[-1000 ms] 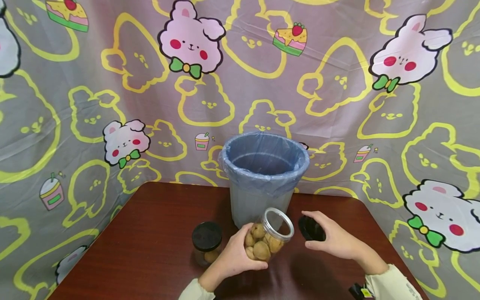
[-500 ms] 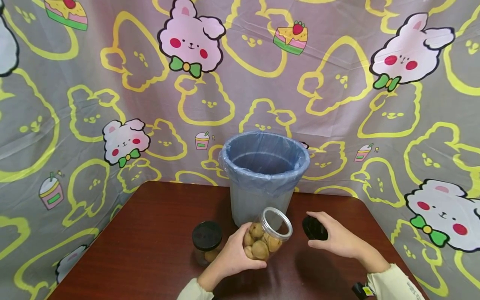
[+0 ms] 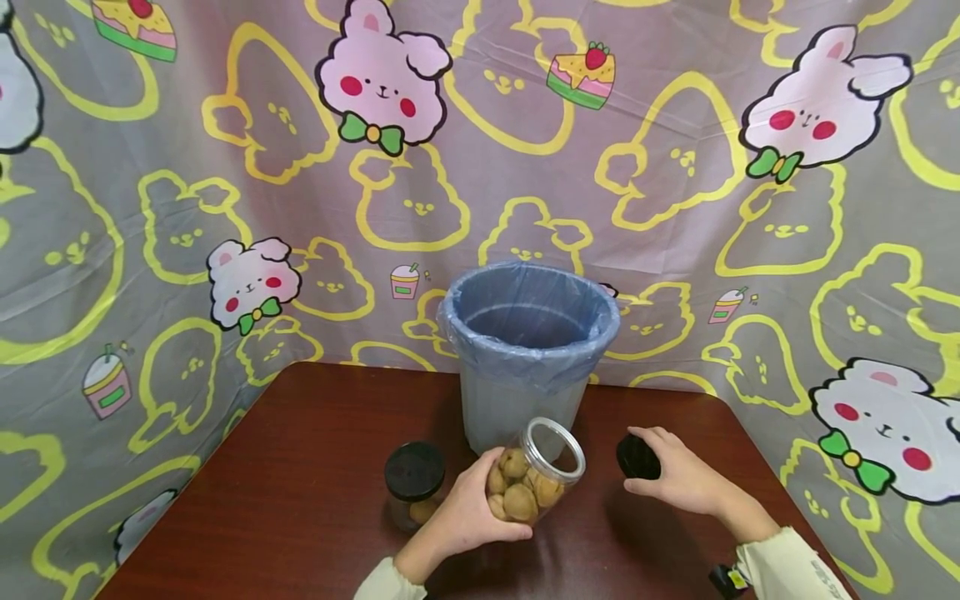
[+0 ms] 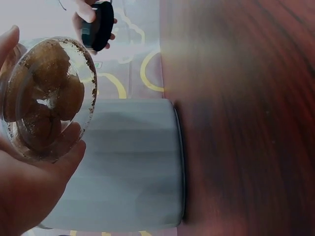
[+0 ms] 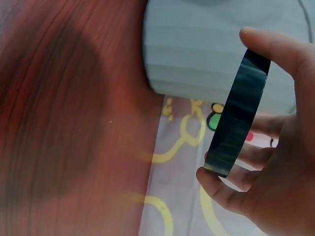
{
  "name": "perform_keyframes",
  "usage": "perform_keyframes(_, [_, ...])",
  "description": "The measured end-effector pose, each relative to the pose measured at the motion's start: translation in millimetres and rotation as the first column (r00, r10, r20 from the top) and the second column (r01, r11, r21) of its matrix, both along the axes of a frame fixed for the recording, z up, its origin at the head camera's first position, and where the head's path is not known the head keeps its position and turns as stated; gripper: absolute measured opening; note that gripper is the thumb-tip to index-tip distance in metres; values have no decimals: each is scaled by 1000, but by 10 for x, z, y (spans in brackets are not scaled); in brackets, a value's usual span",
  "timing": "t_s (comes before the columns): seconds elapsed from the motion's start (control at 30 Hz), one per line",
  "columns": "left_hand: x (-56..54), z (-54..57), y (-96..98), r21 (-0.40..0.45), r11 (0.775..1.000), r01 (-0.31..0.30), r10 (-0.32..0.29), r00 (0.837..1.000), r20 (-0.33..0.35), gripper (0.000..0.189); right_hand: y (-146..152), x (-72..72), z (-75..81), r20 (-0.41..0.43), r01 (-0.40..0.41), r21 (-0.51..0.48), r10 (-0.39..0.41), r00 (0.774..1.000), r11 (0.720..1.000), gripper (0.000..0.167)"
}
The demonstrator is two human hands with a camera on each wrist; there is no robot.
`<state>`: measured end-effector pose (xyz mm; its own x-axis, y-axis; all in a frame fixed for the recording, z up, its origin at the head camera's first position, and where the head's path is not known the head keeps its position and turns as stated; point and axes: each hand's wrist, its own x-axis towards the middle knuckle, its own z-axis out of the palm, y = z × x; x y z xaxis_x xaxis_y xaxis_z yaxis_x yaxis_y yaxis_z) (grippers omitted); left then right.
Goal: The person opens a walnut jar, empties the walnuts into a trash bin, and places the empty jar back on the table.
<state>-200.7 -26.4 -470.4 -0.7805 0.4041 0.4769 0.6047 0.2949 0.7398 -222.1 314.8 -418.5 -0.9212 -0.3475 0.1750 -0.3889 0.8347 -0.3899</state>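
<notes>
My left hand (image 3: 477,506) grips a clear jar (image 3: 553,443) of brown walnuts (image 3: 519,502), tilted with its uncovered mouth up and to the right. From below, the left wrist view shows the jar's base, with walnuts (image 4: 48,64) seen through it and brown crumbs around the edge. Off to the right, apart from the jar, my right hand (image 3: 686,475) holds a round black lid (image 3: 637,457) by its rim. The right wrist view has this lid (image 5: 238,113) edge-on between thumb and fingers.
Behind the hands stands a grey bin (image 3: 517,408) lined with a blue plastic bag (image 3: 525,350). A second jar with a black lid (image 3: 415,472) stands on the reddish-brown table (image 3: 300,467), left of my left hand. A patterned cloth (image 3: 525,183) hangs behind and along the sides.
My right hand has moved right with the black lid, farther from the jar. The left hand and its jar of walnuts have barely shifted.
</notes>
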Motion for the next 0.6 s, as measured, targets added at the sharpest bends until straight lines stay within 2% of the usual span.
perform_keyframes(0.3, [9, 8, -1, -9, 1000, -10, 10, 1000, 6, 92, 101, -64, -113, 62, 56, 51, -60, 996, 997, 85])
perform_keyframes(0.6, [4, -4, -6, -3, 1000, -14, 14, 1000, 5, 92, 192, -135, -263, 86, 83, 77, -89, 992, 994, 84])
